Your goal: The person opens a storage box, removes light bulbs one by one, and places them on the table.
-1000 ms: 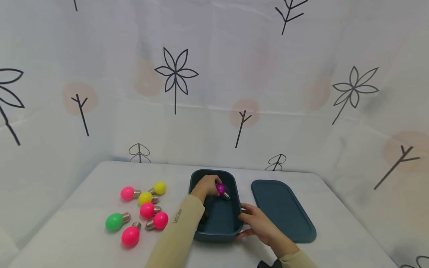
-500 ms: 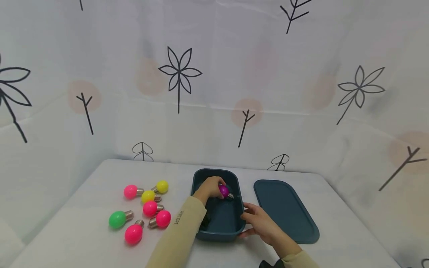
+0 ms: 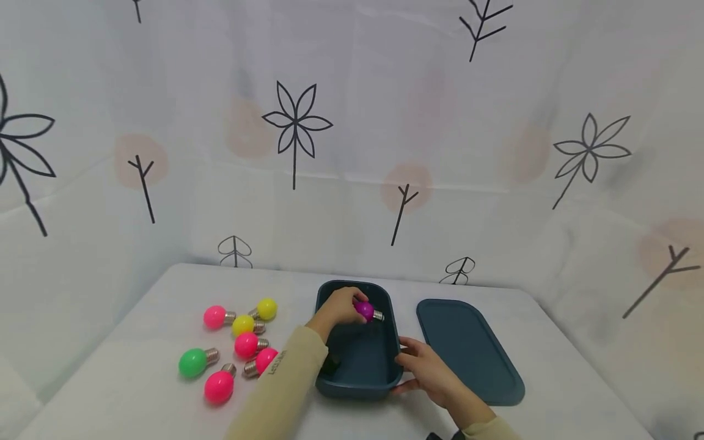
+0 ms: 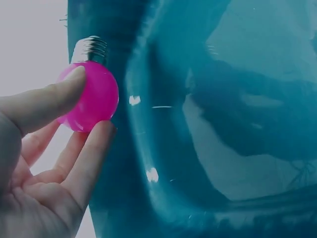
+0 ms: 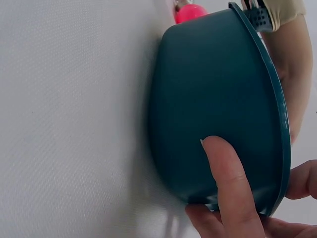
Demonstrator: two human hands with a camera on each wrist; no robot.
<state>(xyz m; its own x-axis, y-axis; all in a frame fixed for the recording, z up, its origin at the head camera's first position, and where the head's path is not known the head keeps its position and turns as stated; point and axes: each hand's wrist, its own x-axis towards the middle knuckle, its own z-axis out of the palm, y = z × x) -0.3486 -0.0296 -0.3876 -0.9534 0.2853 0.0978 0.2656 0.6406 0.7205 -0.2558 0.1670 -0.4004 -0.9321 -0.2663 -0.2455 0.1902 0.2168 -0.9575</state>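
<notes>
My left hand (image 3: 342, 307) pinches a purple light bulb (image 3: 365, 311) over the dark teal plastic box (image 3: 357, 391). In the left wrist view the bulb (image 4: 96, 101) looks magenta, its metal screw base upward, with thumb and fingertips on the globe. My right hand (image 3: 429, 371) grips the box's near right side. In the right wrist view, fingers (image 5: 229, 173) lie against the box's outer wall (image 5: 213, 89) and another finger is at the rim. Part of the box's inside is hidden behind the left forearm.
Left of the box lie several loose bulbs: pink ones (image 3: 219, 387), a green one (image 3: 192, 363) and yellow ones (image 3: 267, 309). A flat teal lid (image 3: 470, 351) rests on the white table to the right. A patterned curtain (image 3: 352, 122) hangs behind.
My left hand has risen slightly with the purple bulb, and the left sleeve now partly covers a pink bulb. My right hand stays at the box. The head view has shifted slightly.
</notes>
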